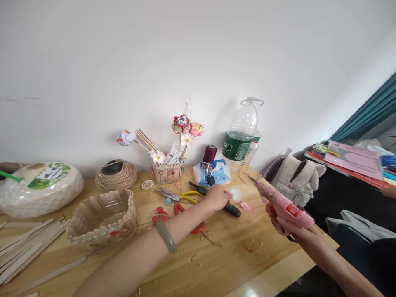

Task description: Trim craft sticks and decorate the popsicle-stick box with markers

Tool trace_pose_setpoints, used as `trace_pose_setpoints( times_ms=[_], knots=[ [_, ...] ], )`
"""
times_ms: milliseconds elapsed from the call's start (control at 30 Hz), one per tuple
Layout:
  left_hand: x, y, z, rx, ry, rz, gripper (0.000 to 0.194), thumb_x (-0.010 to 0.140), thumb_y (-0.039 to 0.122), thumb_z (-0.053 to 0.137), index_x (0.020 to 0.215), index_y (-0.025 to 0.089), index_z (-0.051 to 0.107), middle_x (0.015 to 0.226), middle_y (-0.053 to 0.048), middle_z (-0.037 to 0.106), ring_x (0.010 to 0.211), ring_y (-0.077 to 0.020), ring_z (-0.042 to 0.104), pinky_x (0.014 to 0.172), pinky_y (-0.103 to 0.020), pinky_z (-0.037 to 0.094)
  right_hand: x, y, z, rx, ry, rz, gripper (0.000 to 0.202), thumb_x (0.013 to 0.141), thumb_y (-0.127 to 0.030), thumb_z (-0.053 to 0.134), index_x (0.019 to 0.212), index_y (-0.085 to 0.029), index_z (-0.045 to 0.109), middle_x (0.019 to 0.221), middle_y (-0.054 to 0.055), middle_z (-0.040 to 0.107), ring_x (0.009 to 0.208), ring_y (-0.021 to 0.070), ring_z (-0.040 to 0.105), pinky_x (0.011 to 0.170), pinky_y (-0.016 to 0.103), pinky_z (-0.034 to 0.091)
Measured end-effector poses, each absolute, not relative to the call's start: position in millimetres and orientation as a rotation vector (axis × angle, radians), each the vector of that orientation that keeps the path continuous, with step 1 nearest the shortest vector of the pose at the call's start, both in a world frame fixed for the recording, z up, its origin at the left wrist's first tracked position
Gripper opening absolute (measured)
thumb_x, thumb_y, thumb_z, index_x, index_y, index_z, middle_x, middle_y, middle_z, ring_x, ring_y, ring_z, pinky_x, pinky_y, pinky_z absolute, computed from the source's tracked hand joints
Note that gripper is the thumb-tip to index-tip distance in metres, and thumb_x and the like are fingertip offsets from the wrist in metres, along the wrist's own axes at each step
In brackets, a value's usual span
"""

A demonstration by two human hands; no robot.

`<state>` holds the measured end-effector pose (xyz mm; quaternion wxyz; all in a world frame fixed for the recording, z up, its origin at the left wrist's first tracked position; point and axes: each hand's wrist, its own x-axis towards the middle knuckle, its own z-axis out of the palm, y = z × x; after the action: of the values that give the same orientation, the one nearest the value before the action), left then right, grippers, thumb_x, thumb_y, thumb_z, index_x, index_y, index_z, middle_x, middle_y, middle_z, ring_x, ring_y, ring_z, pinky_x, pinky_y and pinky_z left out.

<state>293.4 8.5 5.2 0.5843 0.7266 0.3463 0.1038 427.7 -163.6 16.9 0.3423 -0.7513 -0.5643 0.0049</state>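
Observation:
My left hand [218,198], with a green bangle on its wrist, reaches over the middle of the wooden table. Its fingers are closed at the edge of a small translucent round disc [236,194]. Beneath that hand lies a dark-handled tool [232,209], partly covered. My right hand [278,220] grips a pink hot glue gun [283,206], raised above the table's right side with its nozzle pointing up and left. Yellow-handled scissors [188,199] and a red-handled tool [198,227] lie near my left forearm. A pink scrap [246,206] sits right of the disc.
A stick-walled container [103,214] and loose wooden sticks [27,251] are at left, with twine [116,175] behind. Paper flowers stand in a small basket [167,173]. A large cut bottle [239,140] and blue tissue pack [221,171] are at the back. A backpack [293,177] is beyond the right edge.

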Motion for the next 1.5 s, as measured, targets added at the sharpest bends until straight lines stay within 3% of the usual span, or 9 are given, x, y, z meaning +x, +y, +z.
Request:
trace_pose_setpoints(
  times_ms=[233, 367, 467, 533, 733, 833, 1033, 1167, 1500],
  knots=[
    [303.8, 19.4, 3.3, 1.644, 0.829, 0.350, 0.030, 0.088, 0.030, 0.052, 0.114, 0.016, 0.053, 0.114, -0.008, 0.057, 0.096, -0.0203, 0.059, 0.080, -0.041, 0.051, 403.9, -162.4, 47.2, -1.440, -1.060, 0.757, 0.038, 0.086, -0.052, 0.046, 0.097, -0.020, 0.060, 0.051, -0.002, 0.052, 0.040, 0.0113, 0.043, 0.041, 0.024, 0.036],
    [260.8, 6.5, 12.2, 1.488, 0.789, 0.458, 0.025, 0.091, 0.019, 0.040, 0.114, 0.012, 0.047, 0.083, -0.005, 0.066, 0.056, -0.0091, 0.051, 0.051, -0.021, 0.044, 386.3, -157.3, 57.2, -1.270, -0.955, 0.778, 0.035, 0.083, -0.052, 0.052, 0.092, -0.021, 0.063, 0.070, 0.002, 0.062, 0.045, 0.0112, 0.051, 0.044, 0.024, 0.039],
    [222.2, -5.8, 18.0, 1.383, 0.736, 0.441, 0.020, 0.086, 0.028, 0.046, 0.088, 0.012, 0.057, 0.066, -0.002, 0.063, 0.041, -0.0048, 0.034, 0.038, -0.017, 0.026, 376.7, -146.5, 56.4, -1.203, -0.871, 0.822, 0.036, 0.083, -0.053, 0.050, 0.090, -0.020, 0.064, 0.074, 0.005, 0.064, 0.047, 0.0112, 0.052, 0.043, 0.022, 0.040],
    [201.8, -10.3, 19.6, 1.322, 0.710, 0.445, 0.025, 0.083, 0.034, 0.050, 0.079, 0.011, 0.061, 0.073, -0.005, 0.064, 0.044, -0.0043, 0.038, 0.040, -0.017, 0.027, 369.2, -138.8, 54.3, -1.172, -0.828, 0.902, 0.039, 0.084, -0.054, 0.047, 0.089, -0.019, 0.063, 0.068, 0.004, 0.063, 0.046, 0.0106, 0.049, 0.040, 0.021, 0.036],
    [171.2, -6.8, 23.6, 0.938, 0.569, 0.559, 0.030, 0.067, 0.024, 0.072, 0.093, 0.011, 0.068, 0.102, -0.011, 0.066, 0.064, -0.0084, 0.055, 0.063, -0.023, 0.047, 346.0, -130.4, 50.0, -1.121, -0.900, 1.091, 0.046, 0.080, -0.061, 0.048, 0.092, -0.018, 0.060, 0.051, 0.001, 0.055, 0.042, 0.0106, 0.039, 0.039, 0.022, 0.027],
    [162.9, -3.3, 25.7, 0.874, 0.539, 0.670, 0.029, 0.069, 0.020, 0.073, 0.096, 0.014, 0.065, 0.099, -0.009, 0.069, 0.069, -0.0080, 0.059, 0.072, -0.022, 0.048, 342.4, -126.8, 44.1, -1.138, -1.011, 1.106, 0.048, 0.078, -0.062, 0.050, 0.091, -0.017, 0.059, 0.049, -0.001, 0.052, 0.041, 0.0091, 0.034, 0.040, 0.022, 0.022],
    [149.6, 1.0, 20.6, 0.801, 0.551, 0.792, 0.017, 0.059, 0.015, 0.080, 0.067, 0.013, 0.065, 0.090, -0.003, 0.069, 0.071, -0.0076, 0.062, 0.069, -0.017, 0.049, 348.1, -100.5, 24.6, -1.167, -1.218, 1.127, 0.049, 0.081, -0.062, 0.044, 0.087, -0.016, 0.057, 0.048, -0.003, 0.047, 0.041, 0.0081, 0.029, 0.042, 0.023, 0.018],
    [144.8, 1.5, 17.5, 0.759, 0.624, 0.825, 0.024, 0.058, 0.021, 0.082, 0.078, 0.015, 0.070, 0.066, 0.002, 0.066, 0.062, -0.0068, 0.061, 0.057, -0.014, 0.046, 350.6, -75.8, 22.6, -1.120, -1.341, 1.033, 0.051, 0.081, -0.064, 0.042, 0.089, -0.017, 0.059, 0.058, 0.002, 0.056, 0.049, 0.0132, 0.041, 0.046, 0.026, 0.027],
    [139.0, 12.6, 18.4, 0.627, 0.616, 0.907, 0.035, 0.052, 0.021, 0.084, 0.084, 0.013, 0.074, 0.079, -0.003, 0.071, 0.076, -0.0085, 0.062, 0.076, -0.016, 0.047, 353.1, -64.6, 7.2, -1.285, -1.452, 0.992, 0.052, 0.081, -0.064, 0.040, 0.079, -0.017, 0.062, 0.054, 0.002, 0.053, 0.047, 0.0131, 0.038, 0.044, 0.026, 0.029]
  ],
)
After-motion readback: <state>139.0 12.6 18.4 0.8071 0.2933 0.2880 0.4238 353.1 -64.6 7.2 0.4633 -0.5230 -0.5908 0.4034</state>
